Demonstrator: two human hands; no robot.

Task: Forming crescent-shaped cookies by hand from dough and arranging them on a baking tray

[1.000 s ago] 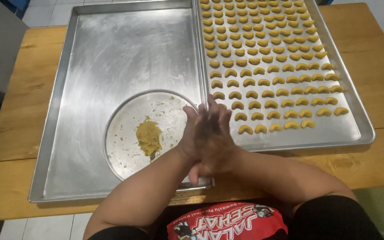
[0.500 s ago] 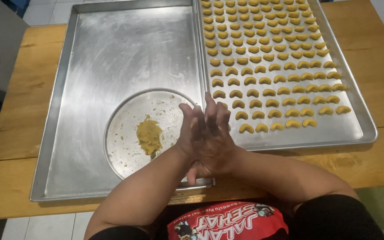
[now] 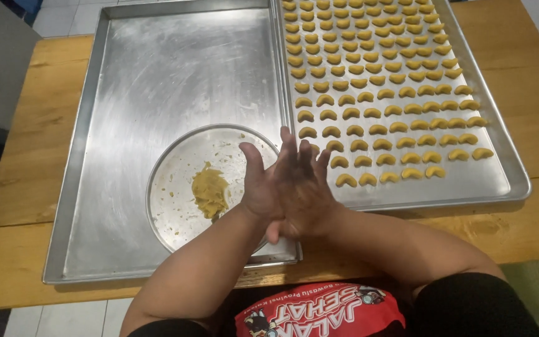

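The fingers of the left hand (image 3: pixel 258 187) and right hand (image 3: pixel 304 187) were straight and slightly fanned, the palms pressed flat together; whatever lay between them was hidden. The hands hovered over the right edge of a round metal plate (image 3: pixel 169 206) holding a small lump of yellow dough (image 3: pixel 210 190). That plate sat in an otherwise bare steel tray (image 3: pixel 157 81). Right of the plate, a second steel tray (image 3: pixel 488 181) carried rows of yellow crescent pieces (image 3: pixel 375 81). Light, even palm pressure would likely keep any rolled piece uniform.
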